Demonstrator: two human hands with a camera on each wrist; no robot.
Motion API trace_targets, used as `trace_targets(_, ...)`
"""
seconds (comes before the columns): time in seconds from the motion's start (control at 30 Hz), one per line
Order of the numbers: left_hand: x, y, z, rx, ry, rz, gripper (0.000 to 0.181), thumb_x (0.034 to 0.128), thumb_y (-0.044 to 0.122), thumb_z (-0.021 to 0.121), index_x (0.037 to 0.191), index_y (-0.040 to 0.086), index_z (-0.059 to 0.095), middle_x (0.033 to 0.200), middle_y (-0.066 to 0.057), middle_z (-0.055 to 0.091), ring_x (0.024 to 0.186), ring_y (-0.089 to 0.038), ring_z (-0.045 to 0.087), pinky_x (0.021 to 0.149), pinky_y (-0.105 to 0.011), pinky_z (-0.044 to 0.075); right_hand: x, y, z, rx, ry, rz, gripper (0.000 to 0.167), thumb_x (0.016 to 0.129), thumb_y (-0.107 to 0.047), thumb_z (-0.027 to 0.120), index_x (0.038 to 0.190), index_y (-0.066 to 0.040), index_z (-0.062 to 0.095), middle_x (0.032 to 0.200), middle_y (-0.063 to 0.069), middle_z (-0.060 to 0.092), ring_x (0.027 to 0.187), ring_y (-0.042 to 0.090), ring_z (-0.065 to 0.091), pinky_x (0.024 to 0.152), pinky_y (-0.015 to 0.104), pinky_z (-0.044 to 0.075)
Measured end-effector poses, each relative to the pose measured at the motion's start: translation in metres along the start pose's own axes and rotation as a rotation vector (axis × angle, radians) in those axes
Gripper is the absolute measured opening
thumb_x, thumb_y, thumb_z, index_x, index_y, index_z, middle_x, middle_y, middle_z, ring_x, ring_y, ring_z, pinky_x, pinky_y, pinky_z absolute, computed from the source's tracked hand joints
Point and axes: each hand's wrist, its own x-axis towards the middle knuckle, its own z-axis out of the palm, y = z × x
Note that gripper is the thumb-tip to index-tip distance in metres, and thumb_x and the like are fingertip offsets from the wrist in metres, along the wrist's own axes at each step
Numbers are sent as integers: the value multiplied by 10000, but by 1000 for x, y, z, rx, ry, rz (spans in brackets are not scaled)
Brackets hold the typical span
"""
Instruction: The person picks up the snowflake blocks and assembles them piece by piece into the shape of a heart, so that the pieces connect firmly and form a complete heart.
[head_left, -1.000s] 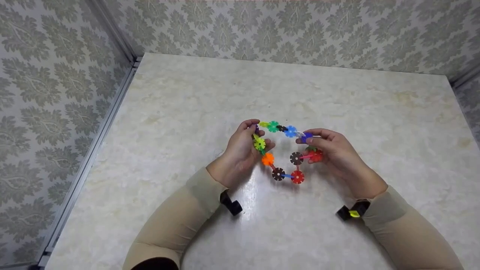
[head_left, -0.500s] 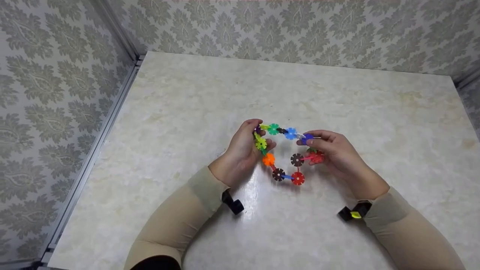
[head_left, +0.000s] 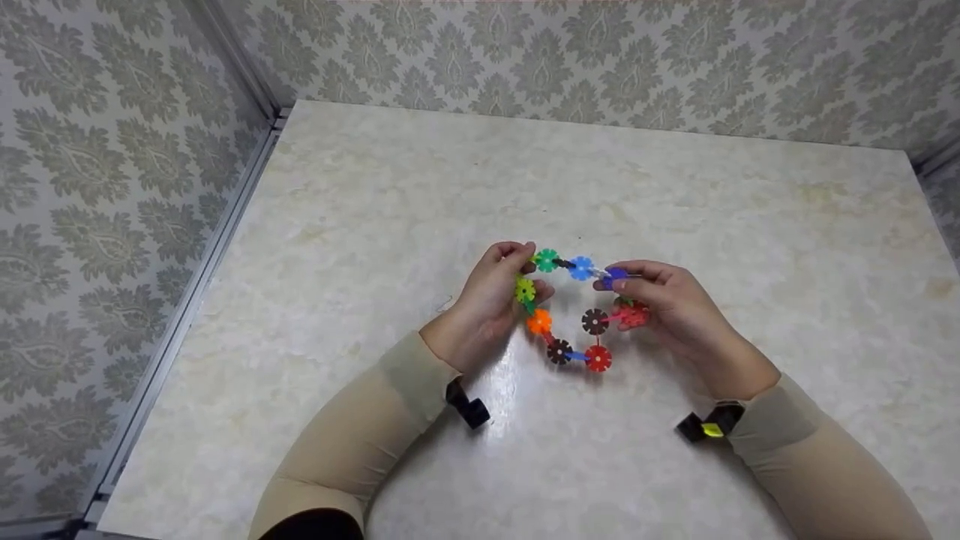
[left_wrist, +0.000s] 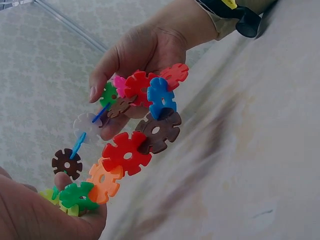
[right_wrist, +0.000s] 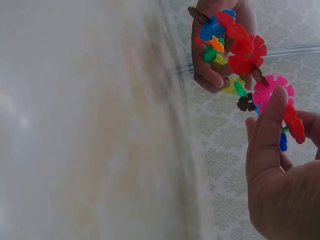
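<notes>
A ring of linked, notched plastic discs in many colours, like snowflake building discs, is held above the table between both hands. In the head view my left hand point(head_left: 487, 300) grips its left side by the yellow-green disc point(head_left: 525, 290), fingers covering some discs. My right hand point(head_left: 679, 311) pinches the dark blue disc point(head_left: 615, 278) between thumb and fingers at the right. A red disc point(head_left: 598, 358) hangs lowest, linked by a blue piece to a dark brown disc point(head_left: 559, 352). The left wrist view shows an orange disc point(left_wrist: 105, 181) near my left hand; the right wrist view, a pink disc point(right_wrist: 274, 93) behind a right finger.
A pale marbled table point(head_left: 420, 180) lies under the hands. Patterned wall panels point(head_left: 487, 60) stand behind it and at its left, with a metal rail point(head_left: 187, 300) along the left edge. Black wrist cameras point(head_left: 472, 412) are strapped at both cuffs.
My left fingers have shifted slightly right along the ring and now cover the purple disc and most of the yellow one at its upper left. The right hand has barely moved.
</notes>
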Motion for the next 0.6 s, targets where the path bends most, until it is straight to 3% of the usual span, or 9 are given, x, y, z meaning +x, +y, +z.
trace_targets(0.17,0,0,0,-7,7,-23,149,1171,198,643,1272,123,563,1193,-113,575,728,-234,566,782,-378,670,1,0,0,7,17,-13,496,1109,-172,747,1541,31,612,1228,47,861,796,90,787,704,290,696)
trace_targets(0.33,1,-2,0,39,2,-5,192,1179,202,621,1328,102,554,1304,-132,596,730,-246,583,802,-384,690,2,-1,-1,19,30,-27,554,1118,-157,730,1593,74,562,1220,25,859,830,124,828,760,307,712)
trace_targets(0.6,1,-5,0,50,-7,3,173,1191,219,596,1298,97,538,1298,-143,601,694,-258,605,780,-373,684,2,-2,-1,12,59,-43,582,1127,-223,732,1606,56,557,1189,-30,859,870,126,818,802,303,712)
